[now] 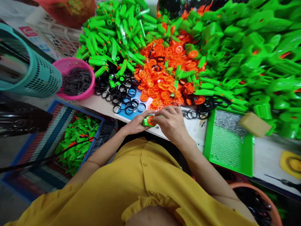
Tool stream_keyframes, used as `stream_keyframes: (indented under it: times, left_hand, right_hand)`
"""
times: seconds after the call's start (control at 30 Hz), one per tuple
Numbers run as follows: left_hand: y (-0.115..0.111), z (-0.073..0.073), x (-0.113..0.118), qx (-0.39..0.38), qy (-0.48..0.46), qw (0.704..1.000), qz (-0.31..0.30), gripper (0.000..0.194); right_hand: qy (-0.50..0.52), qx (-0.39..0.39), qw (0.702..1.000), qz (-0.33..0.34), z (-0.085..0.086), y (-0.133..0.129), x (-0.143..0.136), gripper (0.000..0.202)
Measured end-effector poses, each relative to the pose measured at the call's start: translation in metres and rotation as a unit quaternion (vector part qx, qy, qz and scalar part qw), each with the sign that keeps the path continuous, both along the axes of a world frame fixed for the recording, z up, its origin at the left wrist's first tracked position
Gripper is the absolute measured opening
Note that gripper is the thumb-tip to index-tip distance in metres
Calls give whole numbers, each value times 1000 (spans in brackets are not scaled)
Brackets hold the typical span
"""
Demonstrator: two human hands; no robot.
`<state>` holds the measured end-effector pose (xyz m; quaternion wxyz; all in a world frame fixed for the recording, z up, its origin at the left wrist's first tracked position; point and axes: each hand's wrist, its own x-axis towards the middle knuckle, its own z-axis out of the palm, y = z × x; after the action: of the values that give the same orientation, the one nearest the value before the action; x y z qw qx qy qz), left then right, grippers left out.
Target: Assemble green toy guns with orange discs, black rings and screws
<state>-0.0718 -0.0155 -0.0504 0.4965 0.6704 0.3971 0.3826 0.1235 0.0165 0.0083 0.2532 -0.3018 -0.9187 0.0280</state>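
At the table's front edge my left hand (135, 125) is closed around a small green plastic part (145, 122). An orange disc (150, 121) sits on that part, facing up. My right hand (173, 125) has its fingers curled together, with the fingertips on the disc; they partly cover it. Just beyond the hands lies a pile of loose orange discs (164, 84). Black rings (131, 106) are scattered to its left, some on a blue sheet (123, 114).
Green handle-like parts (115, 34) and larger green shells (261, 62) are heaped behind. A pink basket (90, 91) and teal basket (44, 75) stand left. A green tray (228, 150) of small metal pieces and a tan block (255, 124) lie right. A blue-rimmed crate (97, 131) sits lower left.
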Motion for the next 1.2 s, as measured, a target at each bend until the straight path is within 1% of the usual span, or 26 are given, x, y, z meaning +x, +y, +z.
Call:
stream_keyframes:
  times: [0.1, 0.17, 0.23, 0.3, 0.37, 0.4, 0.47, 0.53, 0.63, 0.7, 0.77, 0.83, 0.93, 1.1, 1.2]
  left_hand:
    - [4, -2, -1, -11, -13, 1000, 10, 59]
    - [7, -3, -3, -8, -21, 1000, 15, 56]
    - [8, -3, -5, 2, -28, 999, 17, 52]
    - [7, -1, -10, 2, -33, 999, 23, 50]
    - [4, 2, -17, -11, -30, 998, 45, 55]
    - [3, 5, -21, -21, -27, 998, 59, 59]
    - [-1, 11, -32, -47, -19, 995, 81, 65]
    - [-4, 17, -41, -84, -8, 993, 79, 63]
    - [-7, 21, -45, -139, 10, 989, 44, 61]
    - [-8, 21, -39, -164, 4, 986, 19, 65]
    - [-8, 18, -29, -177, -5, 984, -2, 67]
    - [-9, 14, -18, -180, -4, 983, -23, 68]
    - [-9, 10, -5, -178, 9, 983, -42, 66]
    - [-9, 8, 11, -144, 13, 989, -33, 51]
    - [-7, 9, 15, -137, 6, 990, -34, 49]
  right_hand:
    - [13, -16, 1000, -12, 2, 0, 0, 19]
    - [38, -28, 998, -29, 5, 1, 5, 18]
    - [91, -36, 991, -87, 7, 2, 19, 18]
    - [145, -46, 974, -169, 6, 3, 38, 18]
    - [159, -64, 958, -230, 0, 2, 61, 18]
    - [147, -77, 955, -248, -5, 1, 72, 19]
    - [100, -115, 954, -258, -16, -5, 89, 20]
    - [62, -165, 953, -246, -29, -13, 98, 20]
    - [66, -222, 945, -231, -48, -22, 93, 22]
    - [85, -235, 935, -251, -57, -25, 84, 24]
    - [89, -238, 926, -279, -63, -25, 77, 24]
    - [83, -231, 922, -299, -65, -22, 73, 25]
    - [69, -205, 924, -315, -67, -17, 75, 27]
    - [62, -200, 914, -348, -79, -7, 76, 25]
    - [64, -207, 907, -361, -85, -4, 75, 24]
